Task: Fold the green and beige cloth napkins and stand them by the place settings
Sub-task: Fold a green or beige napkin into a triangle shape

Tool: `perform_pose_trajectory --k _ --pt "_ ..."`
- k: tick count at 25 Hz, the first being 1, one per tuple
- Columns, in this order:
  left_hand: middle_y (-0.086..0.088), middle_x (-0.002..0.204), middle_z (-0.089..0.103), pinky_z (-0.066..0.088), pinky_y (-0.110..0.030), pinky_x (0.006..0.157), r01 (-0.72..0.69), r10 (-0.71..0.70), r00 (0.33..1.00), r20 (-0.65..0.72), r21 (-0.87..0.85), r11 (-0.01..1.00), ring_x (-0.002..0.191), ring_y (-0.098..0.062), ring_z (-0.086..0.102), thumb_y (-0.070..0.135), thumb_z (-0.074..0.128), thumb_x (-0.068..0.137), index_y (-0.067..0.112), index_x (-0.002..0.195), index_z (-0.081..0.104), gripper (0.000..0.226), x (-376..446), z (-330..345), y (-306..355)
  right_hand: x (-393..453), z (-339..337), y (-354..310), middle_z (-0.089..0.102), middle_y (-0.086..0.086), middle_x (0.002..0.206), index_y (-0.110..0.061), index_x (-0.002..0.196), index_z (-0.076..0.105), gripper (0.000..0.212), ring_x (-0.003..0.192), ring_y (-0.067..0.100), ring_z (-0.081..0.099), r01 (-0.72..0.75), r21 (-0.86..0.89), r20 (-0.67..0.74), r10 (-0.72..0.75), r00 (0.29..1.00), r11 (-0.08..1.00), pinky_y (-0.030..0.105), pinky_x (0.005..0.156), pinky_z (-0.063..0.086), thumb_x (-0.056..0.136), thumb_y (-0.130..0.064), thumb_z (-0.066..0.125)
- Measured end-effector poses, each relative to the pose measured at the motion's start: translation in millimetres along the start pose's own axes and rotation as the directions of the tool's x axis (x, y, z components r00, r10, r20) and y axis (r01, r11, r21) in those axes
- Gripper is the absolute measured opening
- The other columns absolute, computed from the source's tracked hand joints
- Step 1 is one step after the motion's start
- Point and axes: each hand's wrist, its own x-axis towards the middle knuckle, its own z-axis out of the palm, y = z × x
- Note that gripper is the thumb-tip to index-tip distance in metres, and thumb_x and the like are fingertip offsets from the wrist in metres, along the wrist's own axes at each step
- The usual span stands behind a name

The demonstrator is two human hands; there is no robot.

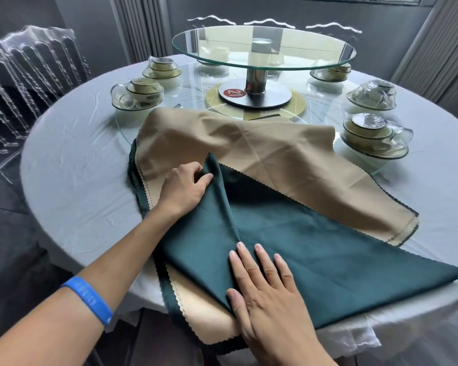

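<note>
Green napkin (315, 249) spread on the near side of the round table (72, 180), partly folded over itself, near corner pressed flat under the right hand (265, 289). Fingers (245, 256) straight and slightly spread, palm down on the fold line, gripping nothing. Left hand (187, 187) further in, curled fingers and thumb pinching a raised peak of the green cloth and lifting it off the surface. Blue wristband (89, 299) on the left forearm.

Beige napkin (238, 151) lying just beyond and partly beneath the green one, draped up over the edge of the low glass disc (122, 122), with a scalloped hem showing at the right. More scalloped beige and green edges (a stack, count unclear) peeking out at the left and at the near table edge under the right wrist.

Further out: place settings of stacked bowls, saucers and glass cups, two at the left (138, 96) and several at the right (376, 138). Raised glass turntable (263, 46) on a metal post in the centre, red disc marked 21 (232, 93) on its base. Clear plastic chairs (32, 64) round the table, grey curtains behind.
</note>
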Motion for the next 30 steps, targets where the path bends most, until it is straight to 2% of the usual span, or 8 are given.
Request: perform_pose_trajectory --k 6,11,16,20,22,24,27,30 --pt "-0.004 0.124 0.06 0.04 -0.043 0.095 -0.205 0.259 0.946 -0.196 0.256 0.945 0.11 -0.03 0.055 0.027 0.061 0.087 0.015 0.123 0.06 0.038 -73 -16 20 -2 0 -2 0.044 -0.003 0.151 -0.02 0.143 0.049 0.056 0.138 0.024 0.043 0.005 -0.034 -0.012 -0.005 1.0 0.999 0.047 0.107 0.025 0.099 -0.046 0.025" --pt "-0.01 0.147 0.05 0.032 -0.041 0.112 -0.415 0.391 0.906 0.163 0.16 0.895 0.138 -0.026 0.045 0.029 0.04 0.099 0.004 0.137 0.057 0.049 -219 -1 13 -4 2 -1 0.04 0.0 0.153 -0.017 0.145 0.046 0.057 0.14 0.026 0.038 0.04 -0.081 0.002 -0.04 0.999 0.996 0.049 0.109 0.024 0.098 -0.044 0.026" --pt "0.007 0.166 -0.001 0.001 -0.036 0.121 -0.268 0.148 0.932 0.331 0.355 0.895 0.151 -0.006 -0.008 0.057 0.001 0.099 0.023 0.158 0.007 0.068 -200 -23 -23 -3 1 -1 0.039 0.0 0.154 -0.017 0.147 0.042 0.06 0.142 0.026 0.036 0.042 -0.083 0.007 -0.042 0.999 0.996 0.049 0.11 0.024 0.096 -0.044 0.03" --pt "0.022 0.154 -0.033 -0.022 -0.035 0.118 -0.136 -0.056 0.932 0.357 0.491 0.861 0.136 0.007 -0.037 0.066 -0.021 0.079 0.036 0.148 -0.028 0.075 -155 -55 -64 -3 1 -1 0.039 -0.002 0.154 -0.018 0.147 0.043 0.059 0.141 0.025 0.036 0.036 -0.093 0.002 -0.036 0.999 0.995 0.047 0.11 0.024 0.095 -0.044 0.03" --pt "0.024 0.159 -0.019 -0.016 -0.037 0.12 -0.134 -0.007 0.944 0.33 0.403 0.905 0.143 0.006 -0.025 0.069 -0.008 0.081 0.037 0.154 -0.013 0.079 -151 -57 -69 -3 1 0 0.039 -0.002 0.154 -0.018 0.147 0.043 0.059 0.141 0.025 0.037 0.031 -0.093 0.007 -0.031 0.999 0.995 0.047 0.11 0.023 0.095 -0.044 0.03" --pt "0.023 0.157 0.024 0.013 -0.037 0.123 -0.011 0.0 0.989 0.147 0.07 0.998 0.148 -0.004 0.018 0.07 0.028 0.082 0.038 0.154 0.025 0.078 -153 -56 -66 -3 0 -1 0.039 -0.002 0.153 -0.018 0.147 0.043 0.059 0.141 0.025 0.037 0.03 -0.089 0.012 -0.029 1.0 0.996 0.047 0.109 0.023 0.095 -0.044 0.031" --pt "0.015 0.107 0.064 0.047 -0.029 0.092 0.129 -0.129 0.991 0.022 -0.339 0.932 0.102 -0.009 0.064 0.059 0.064 0.067 0.049 0.124 0.056 0.058 -147 -61 -62 -3 0 -1 0.039 -0.002 0.154 -0.019 0.147 0.043 0.059 0.141 0.024 0.037 0.03 -0.093 0.013 -0.029 0.999 0.995 0.047 0.11 0.023 0.095 -0.044 0.031" --pt "0.001 0.084 0.066 0.044 -0.026 0.07 0.188 -0.16 0.982 0.1 -0.433 0.882 0.058 -0.008 0.055 0.046 0.072 0.068 0.042 0.111 0.065 0.044 -134 -69 -61 -4 0 0 0.038 -0.002 0.154 -0.019 0.148 0.042 0.059 0.141 0.024 0.037 0.029 -0.087 0.018 -0.028 0.999 0.996 0.047 0.11 0.023 0.096 -0.045 0.03"
